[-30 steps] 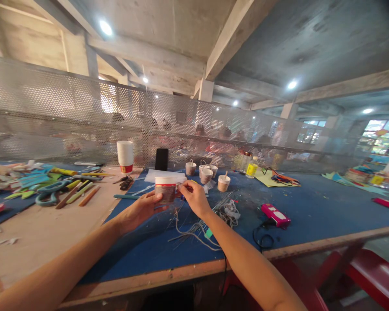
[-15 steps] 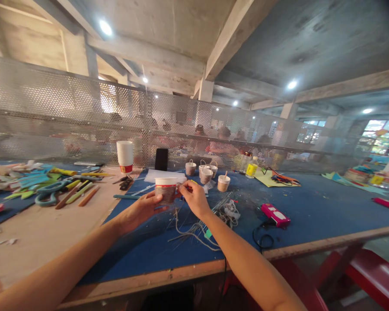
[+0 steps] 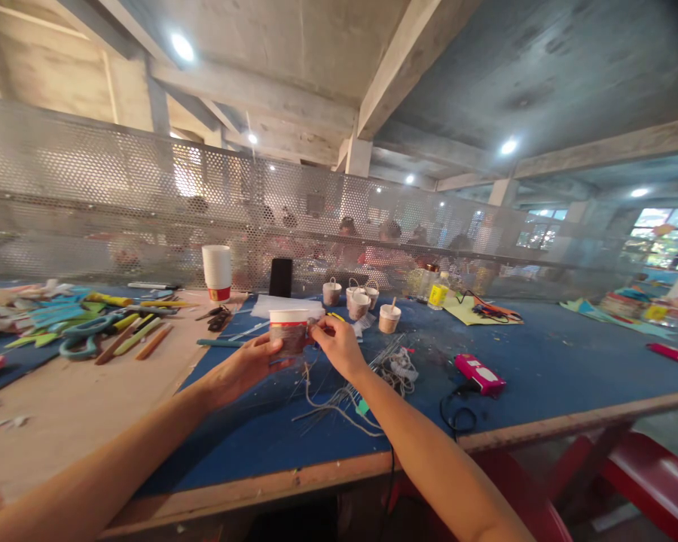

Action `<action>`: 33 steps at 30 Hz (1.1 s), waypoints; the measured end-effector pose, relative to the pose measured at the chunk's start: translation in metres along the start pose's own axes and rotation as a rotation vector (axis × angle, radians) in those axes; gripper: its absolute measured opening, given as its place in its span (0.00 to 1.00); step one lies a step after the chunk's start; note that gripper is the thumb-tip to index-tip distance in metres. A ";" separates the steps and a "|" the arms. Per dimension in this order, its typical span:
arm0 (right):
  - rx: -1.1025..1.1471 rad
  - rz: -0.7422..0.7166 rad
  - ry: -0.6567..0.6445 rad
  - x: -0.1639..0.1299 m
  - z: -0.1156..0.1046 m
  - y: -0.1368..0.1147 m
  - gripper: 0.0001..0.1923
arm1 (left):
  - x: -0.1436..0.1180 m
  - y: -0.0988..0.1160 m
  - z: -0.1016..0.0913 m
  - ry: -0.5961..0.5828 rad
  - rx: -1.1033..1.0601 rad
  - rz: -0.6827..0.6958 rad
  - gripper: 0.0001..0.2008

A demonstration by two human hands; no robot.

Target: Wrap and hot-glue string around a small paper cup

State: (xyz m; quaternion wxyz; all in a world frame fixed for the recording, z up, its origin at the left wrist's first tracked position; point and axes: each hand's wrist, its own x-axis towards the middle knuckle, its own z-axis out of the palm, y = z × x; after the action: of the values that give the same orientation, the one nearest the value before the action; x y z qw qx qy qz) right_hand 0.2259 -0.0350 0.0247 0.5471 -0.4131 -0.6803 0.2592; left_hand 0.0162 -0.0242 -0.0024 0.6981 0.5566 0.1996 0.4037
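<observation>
My left hand (image 3: 255, 363) is wrapped round a paper cup (image 3: 288, 336) from its left side. The cup is upright, white at the rim with a red band, and its lower part is covered in something brownish-grey. At the cup's right side, my right hand (image 3: 337, 340) has its fingertips pinched together; what they pinch is too small to make out. A grey cord (image 3: 310, 385) hangs or lies just below the cup and runs over the blue mat (image 3: 231, 444). Thin wires (image 3: 344, 399) and a tangle of grey yarn (image 3: 402, 370) lie to the right.
Behind my hands stand several small covered cups (image 3: 358, 302), a dark phone (image 3: 281, 278) and a stack of paper cups (image 3: 217, 272). Scissors (image 3: 80, 343) and tools lie left. A pink corded device (image 3: 480, 375) lies right. A perforated metal screen (image 3: 118, 196) closes the back.
Almost nothing differs. Both hands stay at the cup, with only a slight shift of the right fingers and of the view.
</observation>
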 end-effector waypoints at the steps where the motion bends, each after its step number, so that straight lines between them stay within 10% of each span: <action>1: 0.001 0.003 -0.004 0.000 0.000 0.000 0.10 | 0.000 0.000 0.000 0.000 -0.005 0.003 0.22; 24: 0.417 0.215 -0.061 0.004 0.008 0.012 0.14 | -0.001 0.000 -0.002 0.089 -0.005 0.002 0.20; 33: 0.081 0.050 0.040 0.003 0.008 0.019 0.13 | -0.001 0.005 0.012 0.169 0.052 0.009 0.19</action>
State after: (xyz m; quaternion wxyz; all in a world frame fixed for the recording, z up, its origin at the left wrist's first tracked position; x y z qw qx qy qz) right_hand 0.2229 -0.0218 0.0091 0.5702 -0.4124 -0.6477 0.2920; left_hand 0.0229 -0.0322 0.0062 0.6621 0.5394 0.2660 0.4472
